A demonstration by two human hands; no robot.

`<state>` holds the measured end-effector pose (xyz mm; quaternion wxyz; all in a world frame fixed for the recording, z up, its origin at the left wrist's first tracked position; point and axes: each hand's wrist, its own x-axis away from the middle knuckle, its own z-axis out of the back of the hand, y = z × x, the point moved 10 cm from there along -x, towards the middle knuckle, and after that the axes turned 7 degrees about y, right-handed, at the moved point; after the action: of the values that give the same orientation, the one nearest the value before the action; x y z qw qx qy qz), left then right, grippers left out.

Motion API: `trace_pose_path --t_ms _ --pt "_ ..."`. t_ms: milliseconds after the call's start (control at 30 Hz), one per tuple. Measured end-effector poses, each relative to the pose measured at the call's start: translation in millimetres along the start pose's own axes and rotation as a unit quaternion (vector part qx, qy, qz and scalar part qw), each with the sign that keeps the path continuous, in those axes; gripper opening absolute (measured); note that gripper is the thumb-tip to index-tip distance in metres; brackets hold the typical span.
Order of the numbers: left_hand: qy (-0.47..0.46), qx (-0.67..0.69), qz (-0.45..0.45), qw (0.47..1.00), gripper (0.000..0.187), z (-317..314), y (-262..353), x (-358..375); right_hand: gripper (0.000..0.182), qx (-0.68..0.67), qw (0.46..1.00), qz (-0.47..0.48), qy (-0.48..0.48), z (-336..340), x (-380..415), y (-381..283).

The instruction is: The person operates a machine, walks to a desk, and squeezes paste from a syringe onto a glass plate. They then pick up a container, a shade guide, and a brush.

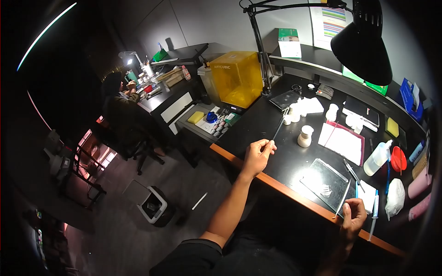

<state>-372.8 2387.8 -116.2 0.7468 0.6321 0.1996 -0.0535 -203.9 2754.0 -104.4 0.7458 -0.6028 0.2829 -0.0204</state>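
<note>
My left hand (259, 157) pinches a thin dark stick (279, 127), perhaps a brush, which points up toward small white containers (294, 111). To its right stands a jar with a white lid (304, 137). A glass slab (317, 180) with a small whitish patch lies near the table's front edge. My right hand (353, 217) is at the slab's right corner with its fingers curled together; what they hold, if anything, is hidden. Beside its thumb is a slender pale tool (343, 199). Dark tweezers (353, 175) lie just above.
A white pad on a maroon tray (361, 149), a clear squeeze bottle (377, 158) and a red bowl (398, 159) sit on the right. Overhead hangs a black lamp (363, 46). A yellow box (237, 78) stands behind. Another person (120, 99) sits at the far-left bench.
</note>
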Motion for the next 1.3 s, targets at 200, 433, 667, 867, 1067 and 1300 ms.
trace_pose_path --t_ms 200,433,667,867,1067,1300 --pt "0.018 -0.002 -0.025 1.0 0.028 1.5 0.4 -0.6 0.004 0.032 0.999 0.022 -0.019 -7.2 2.0 -7.2" --pt "0.01 -0.011 -0.016 1.0 0.029 0.5 3.8 -0.1 0.003 0.017 1.0 -0.001 -0.025 -7.5 2.5 -3.9" --pt "0.012 -0.014 -0.02 1.0 0.029 2.3 8.5 0.8 0.004 -0.007 0.999 -0.025 -0.031 -10.6 4.4 -3.7" --pt "0.023 -0.026 -0.034 0.999 0.028 4.3 9.5 0.3 0.005 -0.013 0.999 -0.013 -0.027 -12.4 4.0 -6.5" --pt "0.023 -0.027 -0.031 0.999 0.027 3.5 9.3 1.7 0.005 0.006 1.0 0.011 -0.023 -10.7 4.0 -13.7" --pt "0.022 -0.026 -0.014 0.999 0.027 4.8 11.0 2.7 0.005 0.002 0.999 0.021 -0.024 -11.2 3.4 -9.3"
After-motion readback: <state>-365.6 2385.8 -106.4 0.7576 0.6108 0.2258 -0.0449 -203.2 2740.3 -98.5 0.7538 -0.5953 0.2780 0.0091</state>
